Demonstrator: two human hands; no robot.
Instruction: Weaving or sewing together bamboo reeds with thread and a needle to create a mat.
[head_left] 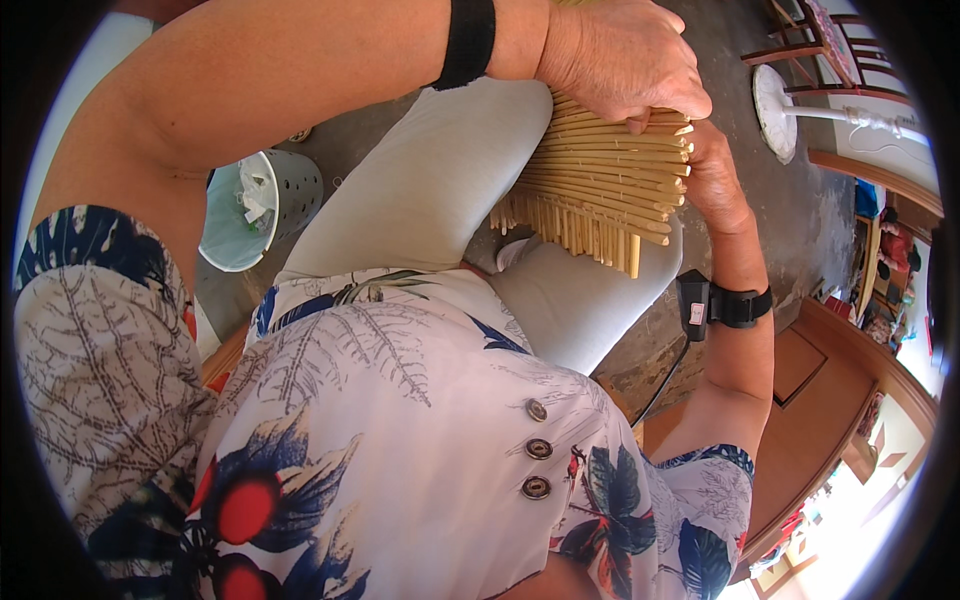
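A mat of thin, straw-coloured sticks (610, 170), laid side by side, bends over my lap at the upper middle, and its lower layer shows shorter stick ends. From above, my left hand (630, 60) is closed on the mat's upper right part, fingers curled at the stick ends. Just below it, my right hand (715, 180) grips the mat's right edge, its fingers mostly hidden behind the sticks and the left hand. Both hands are close together. My pale trouser legs (420, 170) lie beneath the mat.
To the left stands a white perforated bin (290, 195) with a liner and crumpled plastic. A round white stand base (775, 113) with a pole and a wooden chair (825, 45) are at the upper right. Brown wooden furniture (790, 400) is at my right. A cable (662, 385) hangs from my right wrist device.
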